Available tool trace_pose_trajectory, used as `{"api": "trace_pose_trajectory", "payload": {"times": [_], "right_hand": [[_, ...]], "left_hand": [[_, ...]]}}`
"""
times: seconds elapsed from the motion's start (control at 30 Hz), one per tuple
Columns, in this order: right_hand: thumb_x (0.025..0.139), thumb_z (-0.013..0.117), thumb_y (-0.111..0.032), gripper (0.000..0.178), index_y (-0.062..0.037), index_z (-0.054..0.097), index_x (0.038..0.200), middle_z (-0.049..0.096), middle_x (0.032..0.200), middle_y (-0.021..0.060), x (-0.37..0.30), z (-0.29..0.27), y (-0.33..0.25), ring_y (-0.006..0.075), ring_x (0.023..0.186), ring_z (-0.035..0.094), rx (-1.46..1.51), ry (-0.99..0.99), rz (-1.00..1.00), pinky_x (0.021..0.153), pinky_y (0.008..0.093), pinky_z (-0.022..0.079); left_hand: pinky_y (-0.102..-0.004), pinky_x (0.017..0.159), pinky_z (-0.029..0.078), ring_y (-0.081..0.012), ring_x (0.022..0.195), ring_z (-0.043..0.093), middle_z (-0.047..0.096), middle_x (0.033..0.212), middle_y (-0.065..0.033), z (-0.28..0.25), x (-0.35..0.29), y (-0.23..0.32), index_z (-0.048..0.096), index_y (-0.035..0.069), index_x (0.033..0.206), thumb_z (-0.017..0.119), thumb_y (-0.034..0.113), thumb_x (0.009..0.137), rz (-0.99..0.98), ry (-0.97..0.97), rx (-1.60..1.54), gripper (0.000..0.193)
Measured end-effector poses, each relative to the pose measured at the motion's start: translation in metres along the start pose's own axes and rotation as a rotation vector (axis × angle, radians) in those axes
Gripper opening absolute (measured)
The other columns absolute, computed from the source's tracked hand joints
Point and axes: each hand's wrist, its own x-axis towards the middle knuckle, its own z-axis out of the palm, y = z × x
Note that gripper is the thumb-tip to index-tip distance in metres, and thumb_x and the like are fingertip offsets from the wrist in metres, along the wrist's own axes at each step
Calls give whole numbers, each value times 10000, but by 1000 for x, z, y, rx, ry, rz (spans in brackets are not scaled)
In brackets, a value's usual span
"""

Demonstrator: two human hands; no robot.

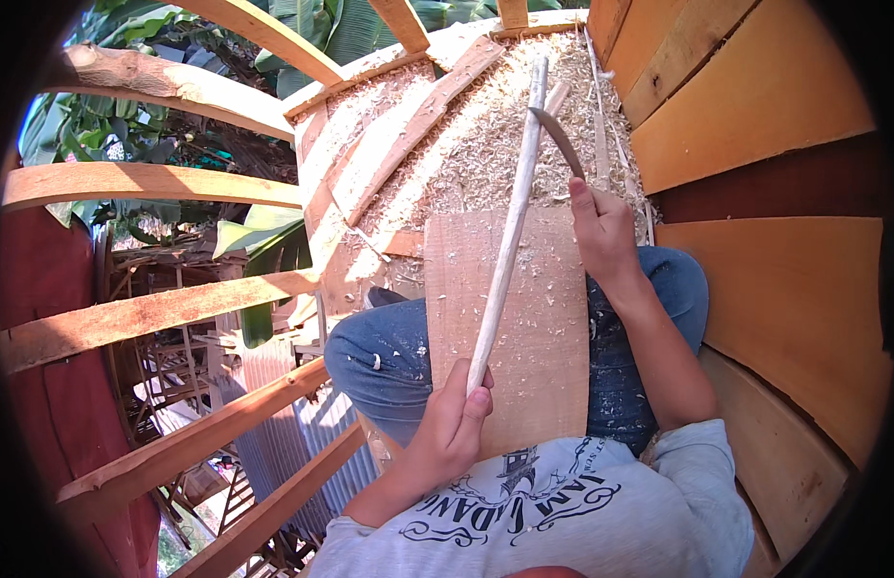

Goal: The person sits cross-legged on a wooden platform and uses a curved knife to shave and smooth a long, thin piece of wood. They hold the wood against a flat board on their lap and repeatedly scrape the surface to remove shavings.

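A long pale peeled wooden stick (513, 228) slants up and away from me across my lap. My left hand (454, 421) is closed around its near end. My right hand (606, 231) grips a curved knife (561, 142), its handle hidden inside the fist. The blade arcs up to the left, and its tip meets or overlaps the stick near the far end; whether it cuts in I cannot tell. Under the stick, a wide flat wooden board (539, 328) rests over my legs, flecked with small shavings.
Wood shavings (466, 144) cover the floor ahead, with a rough plank (423, 125) lying among them. A railing of wooden slats (158, 186) runs along the left, with a drop and roofing sheets beyond it. Orange-brown wall boards (755, 125) rise close on my right.
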Motion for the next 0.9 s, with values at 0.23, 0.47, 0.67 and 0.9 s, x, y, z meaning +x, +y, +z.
{"api": "trace_pose_trajectory", "payload": {"times": [0.23, 0.47, 0.67, 0.9], "right_hand": [[881, 597, -427, 459, 6, 628, 733, 512, 533, 156, 1, 5, -7, 286, 490, 567, -57, -48, 7, 487, 382, 427], [848, 609, -428, 462, 30, 672, 833, 613, 632, 164, 29, -14, 40, 305, 636, 627, -343, -8, 431, 614, 398, 472], [842, 606, -403, 426, 11, 684, 904, 644, 711, 194, 29, -10, 60, 347, 736, 642, -387, 40, 491, 688, 424, 484], [858, 637, -357, 405, 33, 642, 747, 599, 581, 72, 19, -10, 55, 127, 495, 587, 55, 65, 435, 485, 280, 434]], "left_hand": [[-199, 429, 250, -40, 481, 304, 388, 645, 20, -9, 7, -6, 429, 17, 1002, 377, 370, 995, 9, 47, -103, 356], [-305, 646, 414, -191, 666, 486, 489, 758, -102, -27, -8, -41, 499, -27, 915, 470, 52, 909, 79, 440, 352, 84], [-355, 836, 446, -298, 902, 592, 567, 1010, -224, -8, -32, -37, 523, -79, 1143, 459, 47, 905, 64, 422, 388, 276], [-305, 855, 456, -202, 990, 619, 650, 1007, -187, -7, -43, -60, 520, -87, 1186, 411, 80, 948, 66, 494, 72, 310]]}}
